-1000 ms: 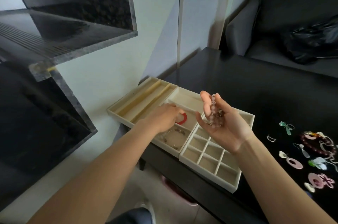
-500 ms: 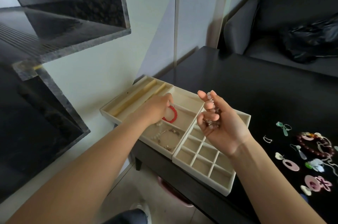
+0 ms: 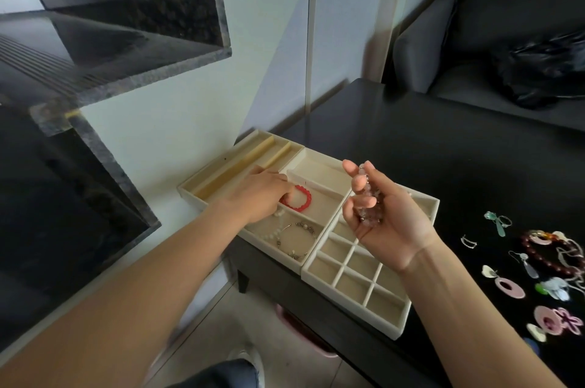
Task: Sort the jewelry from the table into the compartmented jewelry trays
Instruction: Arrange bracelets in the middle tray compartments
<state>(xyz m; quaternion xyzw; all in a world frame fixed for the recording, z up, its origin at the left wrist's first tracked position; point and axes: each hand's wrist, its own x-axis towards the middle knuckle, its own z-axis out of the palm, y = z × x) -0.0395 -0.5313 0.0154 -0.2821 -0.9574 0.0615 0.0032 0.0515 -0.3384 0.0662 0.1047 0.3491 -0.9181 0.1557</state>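
Right hand (image 3: 391, 220) palm-up above the grid tray (image 3: 357, 284), fingers curled loosely round a pale pink bead bracelet (image 3: 368, 197); thumb and forefinger pinch the top of the strand, rest bunched in the palm. Left hand (image 3: 261, 194) palm-down in the mid tray (image 3: 316, 171), fingertips on/at a red bracelet (image 3: 300, 197) lying flat in the middle compartment. Can't tell if it's pinching it or just touching, fingers hidden under the hand.

Same tray, near compartment: a silver charm bracelet (image 3: 299, 239) and a white bead strand (image 3: 273, 231), partly under the left wrist. Far compartment looks bare. Slot tray (image 3: 228, 171) sits left of it, touching, long tan dividers. Grid tray touches mid tray on the right, small square cells, ones in view hold nothing. All three trays on the near-left edge of the black counter (image 3: 443, 150).

Rest of jewelry still loose on counter, far right, well apart from trays: green earring (image 3: 497, 223), small silver piece (image 3: 468, 242), dark red bead bracelet (image 3: 544, 253), drop earring (image 3: 525, 264), pink hoop earring (image 3: 508, 286), white/green flower piece (image 3: 552, 288), pink flower earring (image 3: 557, 321). Some overlap, can't separate all.

Beyond counter: grey sofa (image 3: 474, 39) w/ black bag (image 3: 538, 68). Dark shelf (image 3: 95, 39) upper left.
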